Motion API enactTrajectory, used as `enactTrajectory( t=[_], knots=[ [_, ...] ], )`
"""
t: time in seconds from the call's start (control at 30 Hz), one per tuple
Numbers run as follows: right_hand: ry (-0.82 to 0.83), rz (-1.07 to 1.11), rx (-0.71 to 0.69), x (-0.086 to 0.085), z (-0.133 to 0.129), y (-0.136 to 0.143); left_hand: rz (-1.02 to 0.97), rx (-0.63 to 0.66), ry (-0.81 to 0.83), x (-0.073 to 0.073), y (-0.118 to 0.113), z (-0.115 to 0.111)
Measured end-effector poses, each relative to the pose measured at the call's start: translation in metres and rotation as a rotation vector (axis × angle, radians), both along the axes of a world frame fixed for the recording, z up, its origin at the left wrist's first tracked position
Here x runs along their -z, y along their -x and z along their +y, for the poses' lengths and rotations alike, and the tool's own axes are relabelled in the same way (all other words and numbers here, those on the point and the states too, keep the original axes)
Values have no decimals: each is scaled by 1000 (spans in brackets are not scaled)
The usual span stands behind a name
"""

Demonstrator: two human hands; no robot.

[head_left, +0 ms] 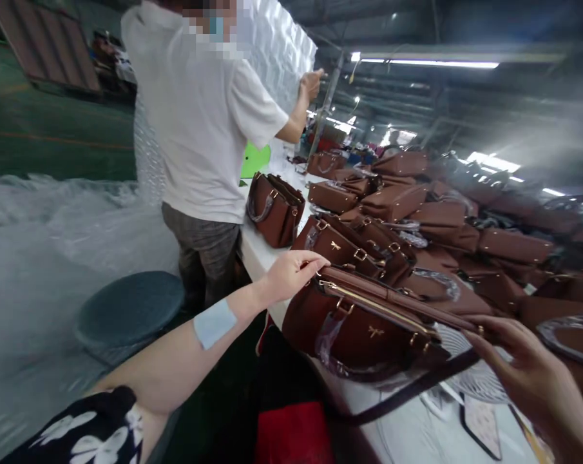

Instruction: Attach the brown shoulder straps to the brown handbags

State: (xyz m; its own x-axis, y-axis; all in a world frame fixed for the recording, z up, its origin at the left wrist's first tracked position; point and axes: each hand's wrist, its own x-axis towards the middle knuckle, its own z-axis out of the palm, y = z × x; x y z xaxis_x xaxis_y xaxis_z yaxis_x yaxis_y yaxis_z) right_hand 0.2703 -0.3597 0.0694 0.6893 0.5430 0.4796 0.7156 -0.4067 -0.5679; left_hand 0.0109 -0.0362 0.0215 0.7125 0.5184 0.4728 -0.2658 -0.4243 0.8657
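Note:
A brown handbag [356, 332] with a gold zip and a small gold emblem stands right in front of me on the white table. My left hand [291, 274] is closed in a pinch at the left end of its top edge. At the opposite end of that edge, the fingers of my right hand [533, 367] are closed on the bag's top right corner. A dark shoulder strap [417, 393] hangs below the right hand and loops toward the table's near edge. Clear plastic covers the bag's carrying handle [327, 348], which droops over its front.
More brown handbags [392, 200] pile up across the table. A co-worker in a white shirt [194, 109] stands ahead, holding up bubble wrap [276, 51]. A round stool [131, 306] is at left beside heaped plastic sheeting [40, 258]. A phone [482, 422] and a small fan [479, 377] lie near my right hand.

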Motion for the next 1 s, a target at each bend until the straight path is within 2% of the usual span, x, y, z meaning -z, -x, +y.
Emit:
enactTrajectory(
  t=[0.07,0.13,0.2,0.27,0.33,0.4,0.47,0.53,0.63,0.77,0.83,0.9,1.0],
  knots=[
    [136,-5,-78,13,12,-19,49,-28,-118,13,-23,5],
    [195,88,-100,36,17,-32,117,-43,-148,27,-32,8],
    [181,167,-105,56,15,-40,153,-57,-132,37,-31,9],
    [179,203,-117,65,10,-44,169,-48,-116,38,-25,8],
    [209,257,-154,61,6,-47,179,-33,-116,34,-19,8],
    [184,328,-184,50,7,-50,185,-23,-123,29,-16,8],
    [112,322,-168,35,16,-51,186,-5,-124,27,-15,9],
    [52,228,-133,19,34,-46,191,22,-102,28,-14,11],
    [49,82,-199,-4,81,-21,223,95,6,31,-11,12],
    [123,5,-471,-20,159,39,245,157,234,33,-9,12],
    [211,16,-606,-17,193,69,252,134,344,33,-10,11],
    [372,67,-741,-9,219,92,256,98,415,35,-12,11],
    [558,90,-869,8,238,108,230,49,430,38,-15,13]
  ],
)
